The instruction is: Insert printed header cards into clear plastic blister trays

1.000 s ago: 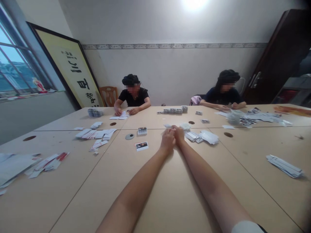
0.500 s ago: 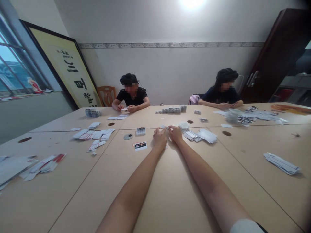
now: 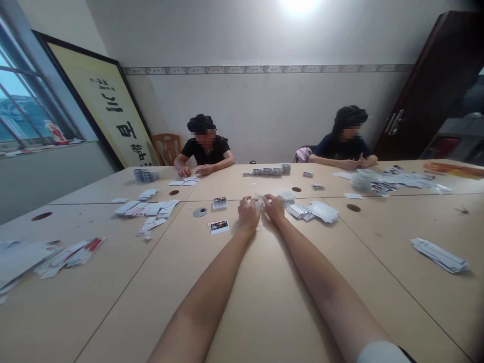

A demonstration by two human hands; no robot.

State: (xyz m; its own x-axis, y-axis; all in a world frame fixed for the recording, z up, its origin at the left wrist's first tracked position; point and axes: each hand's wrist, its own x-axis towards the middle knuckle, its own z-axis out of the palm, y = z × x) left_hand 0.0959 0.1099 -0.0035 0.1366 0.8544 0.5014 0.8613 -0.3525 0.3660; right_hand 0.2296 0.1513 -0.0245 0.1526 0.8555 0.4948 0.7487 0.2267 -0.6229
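Observation:
Out on the table, my left hand (image 3: 248, 214) and my right hand (image 3: 275, 208) are close together with fingers curled. Both pinch a small clear plastic piece (image 3: 259, 198); its exact shape is too small to make out. Right beside my right hand is a stack of clear plastic pieces (image 3: 286, 194). Left of my left hand stands a small clear box with a dark printed top (image 3: 219, 203). Nearer to me lies a dark and white printed card (image 3: 219, 227). A round grey disc (image 3: 200, 212) rests further left.
White paper strips (image 3: 300, 212) and a white packet (image 3: 324, 212) lie to the right. More paper piles (image 3: 147, 208) spread leftward. Several packed stacks (image 3: 267, 171) stand at the far side. Two people (image 3: 206, 146) sit across, the other person (image 3: 346, 143) at right.
My fingers have shifted slightly around the clear piece. The person at left has lowered a hand to the table; the person at right has raised theirs. The view has shifted a little.

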